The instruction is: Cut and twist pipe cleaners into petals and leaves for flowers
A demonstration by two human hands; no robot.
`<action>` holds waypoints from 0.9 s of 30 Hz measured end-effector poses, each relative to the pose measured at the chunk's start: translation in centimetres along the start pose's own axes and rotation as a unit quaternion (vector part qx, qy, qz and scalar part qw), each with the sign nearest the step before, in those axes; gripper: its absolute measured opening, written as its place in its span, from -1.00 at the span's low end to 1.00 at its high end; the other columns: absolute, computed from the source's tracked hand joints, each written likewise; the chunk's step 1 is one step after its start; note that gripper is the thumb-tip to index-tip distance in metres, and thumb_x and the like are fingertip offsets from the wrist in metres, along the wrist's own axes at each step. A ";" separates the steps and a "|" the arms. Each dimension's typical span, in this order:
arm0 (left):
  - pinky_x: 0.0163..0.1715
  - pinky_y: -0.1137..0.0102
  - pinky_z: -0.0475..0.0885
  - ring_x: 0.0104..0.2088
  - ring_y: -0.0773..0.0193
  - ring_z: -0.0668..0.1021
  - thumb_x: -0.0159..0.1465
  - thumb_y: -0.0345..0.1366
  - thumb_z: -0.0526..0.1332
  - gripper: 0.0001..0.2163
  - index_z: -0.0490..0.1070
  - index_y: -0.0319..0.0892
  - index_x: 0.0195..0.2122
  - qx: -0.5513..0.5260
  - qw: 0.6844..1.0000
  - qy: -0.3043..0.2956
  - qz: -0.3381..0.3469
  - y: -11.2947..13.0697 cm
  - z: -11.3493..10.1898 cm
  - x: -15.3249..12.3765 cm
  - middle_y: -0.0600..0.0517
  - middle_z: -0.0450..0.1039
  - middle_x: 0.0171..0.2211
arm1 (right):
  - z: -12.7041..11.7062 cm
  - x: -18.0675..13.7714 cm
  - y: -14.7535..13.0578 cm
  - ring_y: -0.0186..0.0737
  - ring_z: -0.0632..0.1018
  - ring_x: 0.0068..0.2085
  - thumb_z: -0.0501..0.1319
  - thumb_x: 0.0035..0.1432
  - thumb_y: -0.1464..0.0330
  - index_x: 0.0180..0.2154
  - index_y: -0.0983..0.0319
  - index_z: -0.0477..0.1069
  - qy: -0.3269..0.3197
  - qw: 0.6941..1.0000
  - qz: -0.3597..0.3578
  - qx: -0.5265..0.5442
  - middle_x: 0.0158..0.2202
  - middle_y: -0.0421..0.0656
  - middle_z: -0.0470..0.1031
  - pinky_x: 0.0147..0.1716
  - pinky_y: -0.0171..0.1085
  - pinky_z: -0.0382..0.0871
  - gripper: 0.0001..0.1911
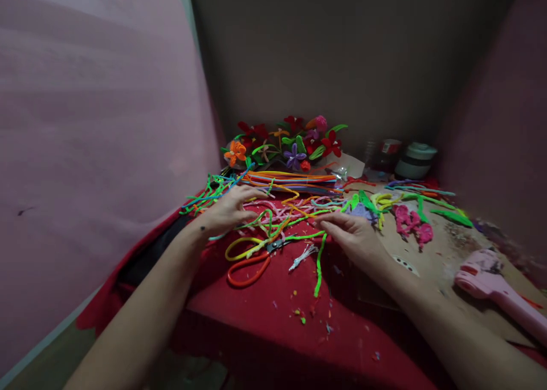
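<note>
My left hand (228, 210) lies palm down on a tangle of loose pipe cleaners (290, 210) in pink, green and orange, its fingers stretched out toward the right. My right hand (354, 236) rests on the red cloth (273, 321), fingers curled and pinched at the end of a green pipe cleaner (318, 267) that runs down toward me. Scissors (250, 259) with orange and yellow handles lie between the two hands. A small white twisted piece (301, 257) sits beside the green stem.
Finished pipe-cleaner flowers (284, 142) are heaped at the back, with a bundle of straight stems (290, 179) in front. On brown cardboard to the right lie pink shapes (412, 222), green leaves (444, 213) and a pink glue gun (496, 284). Jars (414, 159) stand back right. Walls close in on three sides.
</note>
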State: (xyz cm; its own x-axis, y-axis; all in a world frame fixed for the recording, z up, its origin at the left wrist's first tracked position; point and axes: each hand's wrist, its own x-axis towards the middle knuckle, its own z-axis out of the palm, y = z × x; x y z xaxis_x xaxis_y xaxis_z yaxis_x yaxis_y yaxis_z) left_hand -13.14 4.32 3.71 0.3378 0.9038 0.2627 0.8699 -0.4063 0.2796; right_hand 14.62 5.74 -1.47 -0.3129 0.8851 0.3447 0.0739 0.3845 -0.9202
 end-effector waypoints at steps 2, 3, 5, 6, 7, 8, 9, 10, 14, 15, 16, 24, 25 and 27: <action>0.02 0.26 0.18 -0.04 0.21 0.36 0.12 -0.27 0.16 -0.80 0.48 -0.09 -0.24 -0.037 0.997 -0.039 0.049 1.4 1.2 0.5 -0.01 0.41 -0.10 | 0.3 -0.2 0.4 -0.20 0.52 -0.30 0.22 -0.02 0.40 -0.32 0.16 0.54 -0.027 0.997 -0.043 -0.059 -0.34 -0.16 0.57 -0.26 -0.24 0.31 -0.83; 0.00 0.27 0.21 -0.08 0.22 0.39 0.13 -0.28 0.15 -0.83 0.50 -0.11 -0.30 -0.062 0.996 -0.043 0.044 1.8 1.6 0.7 -0.02 0.44 -0.15 | 0.4 -0.3 0.7 -0.19 0.52 -0.28 0.22 -0.03 0.42 -0.29 0.14 0.53 -0.040 0.994 -0.063 -0.078 -0.31 -0.16 0.56 -0.24 -0.22 0.31 -0.79; -0.09 0.30 0.30 -0.19 0.24 0.45 0.13 -0.30 0.13 -0.84 0.51 -0.16 -0.38 -0.130 0.992 -0.001 -0.007 2.0 1.9 1.0 -0.02 0.49 -0.26 | 0.5 -0.4 1.1 -0.19 0.51 -0.28 0.23 -0.05 0.45 -0.27 0.11 0.53 -0.065 0.988 -0.093 -0.100 -0.31 -0.16 0.56 -0.24 -0.22 0.31 -0.75; -0.15 0.33 0.34 -0.25 0.25 0.48 0.12 -0.31 0.12 -0.83 0.51 -0.19 -0.38 -0.168 0.984 0.041 -0.044 1.8 1.9 1.1 -0.02 0.50 -0.31 | 0.5 -0.4 1.3 -0.20 0.51 -0.31 0.23 -0.05 0.46 -0.28 0.10 0.53 -0.075 0.986 -0.101 -0.105 -0.33 -0.16 0.56 -0.26 -0.23 0.31 -0.75; -0.21 0.36 0.37 -0.29 0.26 0.50 0.11 -0.31 0.13 -0.82 0.51 -0.21 -0.38 -0.205 0.971 0.095 -0.079 1.6 1.7 1.2 -0.01 0.51 -0.36 | 0.6 -0.4 1.5 -0.21 0.51 -0.33 0.23 -0.06 0.47 -0.31 0.10 0.54 -0.085 0.985 -0.105 -0.109 -0.36 -0.17 0.56 -0.29 -0.24 0.31 -0.76; -0.24 0.38 0.39 -0.32 0.26 0.51 0.10 -0.31 0.13 -0.82 0.51 -0.22 -0.38 -0.235 0.954 0.153 -0.109 1.4 1.4 1.4 0.00 0.52 -0.39 | 0.6 -0.4 1.6 -0.21 0.50 -0.36 0.24 -0.06 0.47 -0.33 0.10 0.54 -0.094 0.983 -0.107 -0.114 -0.39 -0.17 0.55 -0.31 -0.25 0.31 -0.78; -0.28 0.39 0.40 -0.34 0.26 0.51 0.08 -0.31 0.14 -0.82 0.51 -0.24 -0.38 -0.259 0.935 0.205 -0.131 1.3 1.1 1.6 0.00 0.52 -0.42 | 0.6 -0.4 1.6 -0.21 0.50 -0.37 0.24 -0.07 0.47 -0.36 0.10 0.55 -0.100 0.982 -0.106 -0.119 -0.41 -0.16 0.55 -0.32 -0.25 0.30 -0.80; -0.31 0.40 0.40 -0.37 0.26 0.51 0.07 -0.31 0.15 -0.82 0.52 -0.25 -0.38 -0.274 0.917 0.249 -0.146 1.3 0.9 1.8 0.00 0.52 -0.44 | 0.6 -0.4 1.6 -0.21 0.50 -0.37 0.24 -0.06 0.46 -0.37 0.11 0.55 -0.103 0.982 -0.104 -0.121 -0.41 -0.16 0.55 -0.32 -0.25 0.30 -0.81; -0.38 0.46 0.39 -0.42 0.31 0.50 0.08 -0.32 0.16 -0.81 0.52 -0.25 -0.36 -0.239 0.914 0.307 -0.114 3.3 0.9 2.5 0.02 0.51 -0.44 | 1.0 -0.6 0.4 -0.19 0.49 -0.32 0.24 -0.02 0.35 -0.36 0.12 0.54 -0.081 0.995 -0.050 -0.027 -0.37 -0.16 0.56 -0.25 -0.22 0.30 -0.87; -0.38 0.47 0.39 -0.42 0.33 0.49 0.10 -0.33 0.15 -0.82 0.52 -0.23 -0.35 -0.207 0.928 0.299 -0.083 4.3 1.3 2.5 0.02 0.50 -0.43 | 1.1 -0.7 0.0 -0.20 0.50 -0.30 0.23 0.01 0.31 -0.35 0.12 0.54 -0.082 0.996 -0.016 0.030 -0.36 -0.16 0.56 -0.23 -0.22 0.31 -0.86; -0.37 0.48 0.38 -0.41 0.34 0.49 0.12 -0.34 0.14 -0.82 0.52 -0.22 -0.34 -0.172 0.942 0.285 -0.044 5.4 1.9 2.4 0.02 0.50 -0.42 | 1.2 -0.7 -0.3 -0.21 0.50 -0.29 0.21 0.03 0.27 -0.34 0.15 0.53 -0.091 0.991 0.025 0.098 -0.35 -0.16 0.56 -0.21 -0.22 0.32 -0.84; -0.41 0.44 0.31 -0.41 0.32 0.41 0.28 -0.33 -0.03 -0.75 0.42 -0.25 -0.17 0.060 0.979 0.131 0.145 11.3 5.8 0.2 -0.05 0.39 -0.40 | 0.8 -0.2 -0.4 -0.36 0.51 -0.45 0.32 -0.12 0.47 -0.47 0.28 0.41 -0.012 0.855 0.206 0.475 -0.50 -0.23 0.50 -0.38 -0.34 0.42 -0.90; -0.42 0.45 0.30 -0.42 0.33 0.40 0.28 -0.32 -0.02 -0.76 0.42 -0.24 -0.20 0.033 0.985 0.115 0.123 11.5 5.5 0.0 -0.04 0.38 -0.41 | 0.6 0.0 -0.4 -0.35 0.51 -0.46 0.30 -0.10 0.50 -0.48 0.28 0.40 0.008 0.848 0.212 0.486 -0.52 -0.24 0.50 -0.40 -0.34 0.42 -0.91; -0.48 0.49 0.27 -0.48 0.37 0.35 0.27 -0.28 0.01 -0.77 0.43 -0.24 -0.33 -0.062 0.995 0.050 0.060 11.8 4.8 -0.3 0.03 0.32 -0.49 | 0.1 0.5 -0.4 -0.32 0.52 -0.48 0.24 -0.04 0.51 -0.49 0.27 0.37 0.039 0.836 0.219 0.501 -0.55 -0.22 0.50 -0.41 -0.31 0.44 -0.93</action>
State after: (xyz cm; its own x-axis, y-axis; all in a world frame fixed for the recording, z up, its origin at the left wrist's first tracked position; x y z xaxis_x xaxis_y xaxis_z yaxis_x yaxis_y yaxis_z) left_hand -1.29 -0.11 2.47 0.3941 0.8326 0.3892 0.7718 -0.5298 0.3516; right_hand 14.33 5.95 -0.96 -0.3981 0.9129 -0.0906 -0.6783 -0.3594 -0.6409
